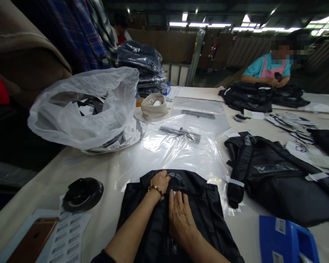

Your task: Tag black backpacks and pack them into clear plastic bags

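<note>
A folded black jacket [208, 215] lies front and centre, its collar end on a stack of clear plastic bags [164, 153]. At the collar, my left hand [160, 181], with a beaded bracelet on its wrist, has its fingers curled closed on the cloth beside a shiny clear strip [177, 179]. My right hand [181, 215] rests flat on the jacket's middle, fingers stretched toward the collar. Something small and white shows at its fingertips; I cannot make out what. Another black jacket [279, 179] with white bands on its sleeves lies to the right.
A blue tape dispenser [287, 237] stands front right. On the left are a black tape roll [83, 193], barcode labels [68, 237], a phone [34, 239] and a plastic bag of tags [82, 106]. Bagged garments [139, 58] are stacked behind. Across the table a person [268, 69] handles black garments.
</note>
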Motion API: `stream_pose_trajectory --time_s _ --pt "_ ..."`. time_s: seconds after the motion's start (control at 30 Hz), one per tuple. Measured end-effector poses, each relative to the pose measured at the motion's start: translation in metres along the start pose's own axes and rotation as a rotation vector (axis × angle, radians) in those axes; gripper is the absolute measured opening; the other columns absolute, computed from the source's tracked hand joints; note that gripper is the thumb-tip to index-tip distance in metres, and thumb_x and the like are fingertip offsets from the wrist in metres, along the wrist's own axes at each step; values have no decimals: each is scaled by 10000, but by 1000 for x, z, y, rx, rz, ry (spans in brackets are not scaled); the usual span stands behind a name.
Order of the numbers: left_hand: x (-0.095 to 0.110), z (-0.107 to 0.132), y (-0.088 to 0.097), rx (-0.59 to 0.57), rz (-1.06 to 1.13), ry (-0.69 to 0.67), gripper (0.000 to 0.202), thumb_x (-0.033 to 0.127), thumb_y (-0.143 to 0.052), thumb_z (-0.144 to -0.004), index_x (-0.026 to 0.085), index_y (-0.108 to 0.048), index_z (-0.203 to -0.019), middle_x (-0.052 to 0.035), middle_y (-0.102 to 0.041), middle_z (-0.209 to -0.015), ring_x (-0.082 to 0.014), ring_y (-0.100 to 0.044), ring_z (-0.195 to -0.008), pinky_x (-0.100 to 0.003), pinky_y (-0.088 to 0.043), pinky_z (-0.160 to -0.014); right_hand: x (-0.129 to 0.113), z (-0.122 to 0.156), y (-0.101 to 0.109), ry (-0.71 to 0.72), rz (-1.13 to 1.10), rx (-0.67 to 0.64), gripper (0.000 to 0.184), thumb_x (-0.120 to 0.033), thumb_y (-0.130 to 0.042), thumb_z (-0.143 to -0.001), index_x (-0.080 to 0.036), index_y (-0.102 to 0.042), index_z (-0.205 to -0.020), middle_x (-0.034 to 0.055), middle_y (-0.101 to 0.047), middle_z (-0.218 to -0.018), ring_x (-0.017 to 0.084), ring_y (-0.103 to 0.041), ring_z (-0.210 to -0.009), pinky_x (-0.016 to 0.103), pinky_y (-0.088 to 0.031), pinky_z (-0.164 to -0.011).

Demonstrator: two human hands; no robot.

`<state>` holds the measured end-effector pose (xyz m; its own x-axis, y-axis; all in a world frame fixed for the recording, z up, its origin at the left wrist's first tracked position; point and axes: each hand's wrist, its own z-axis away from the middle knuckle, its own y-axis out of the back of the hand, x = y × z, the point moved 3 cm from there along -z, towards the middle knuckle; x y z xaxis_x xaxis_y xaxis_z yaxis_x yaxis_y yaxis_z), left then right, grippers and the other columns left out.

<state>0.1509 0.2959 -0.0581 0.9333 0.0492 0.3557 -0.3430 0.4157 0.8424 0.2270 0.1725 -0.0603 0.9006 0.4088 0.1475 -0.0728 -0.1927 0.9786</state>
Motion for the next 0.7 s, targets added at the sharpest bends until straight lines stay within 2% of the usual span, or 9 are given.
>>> stream_pose_trajectory --time_s 0.1,0.2,0.27,0.37,0.43,0.53,0.6,0.7 --pt "-1 0 0 0 25 -2 252 371 -393 -858 215 -590 -845 -54 -676 -915 -215 -617 -886 -280 -413 -692 2 -10 10 -18 62 -95 515 -80 -481 -677 80 -509 -1166 264 -598 -1077 349 -552 -1026 442 -419 -924" --pt "-3 -1 -1 1 47 -5 245 369 -405 -848 215 -595 -843 -59 -675 -919 -213 -616 -885 -277 -417 -697 15 -21 24 -75 -35 -217 449 -29 -440 -707 2 -550 -1141 199 -659 -940 283 -610 -914 399 -461 -860" --pt "-5 -2 -2 1 62 -12 237 370 -420 -838 216 -600 -834 -58 -675 -912 -213 -616 -884 -276 -419 -697 32 -28 33 -219 -210 -260 400 -49 -428 -749 -54 -552 -1129 139 -677 -850 243 -634 -808 364 -489 -772" --pt "-7 -5 -3 4 82 -29 237 390 -437 -826 221 -603 -822 -50 -678 -871 -211 -618 -863 -276 -422 -692 58 -36 42 -518 -450 -216 271 -139 -421 -837 -105 -534 -1081 79 -677 -801 188 -645 -730 273 -484 -668" --pt "-6 -6 -4 13 93 -49 230 400 -446 -821 234 -599 -867 -39 -677 -882 -206 -616 -867 -274 -423 -700 66 -42 46 -586 -462 -161 237 -166 -434 -853 -114 -514 -1070 74 -671 -816 171 -644 -709 242 -470 -628" --pt "-3 -11 -3 18 107 -81 213 386 -457 -817 266 -595 -926 -15 -674 -926 -194 -607 -901 -270 -421 -729 55 -52 48 -413 -251 -132 269 -58 -411 -819 -100 -511 -1066 96 -651 -809 172 -629 -669 244 -460 -580" --pt "-3 -18 -2 -7 118 -76 190 371 -481 -800 268 -617 -882 -8 -677 -909 -189 -609 -889 -266 -426 -725 37 -59 45 -287 -94 -126 296 5 -374 -785 -79 -529 -1023 115 -624 -774 187 -611 -654 263 -460 -548" --pt "-7 -31 -1 -72 143 -61 134 355 -568 -737 258 -643 -789 12 -683 -840 -163 -616 -826 -233 -438 -684 14 -69 37 -215 -4 -110 312 20 -373 -749 -49 -528 -1010 136 -590 -776 205 -581 -660 281 -456 -511"
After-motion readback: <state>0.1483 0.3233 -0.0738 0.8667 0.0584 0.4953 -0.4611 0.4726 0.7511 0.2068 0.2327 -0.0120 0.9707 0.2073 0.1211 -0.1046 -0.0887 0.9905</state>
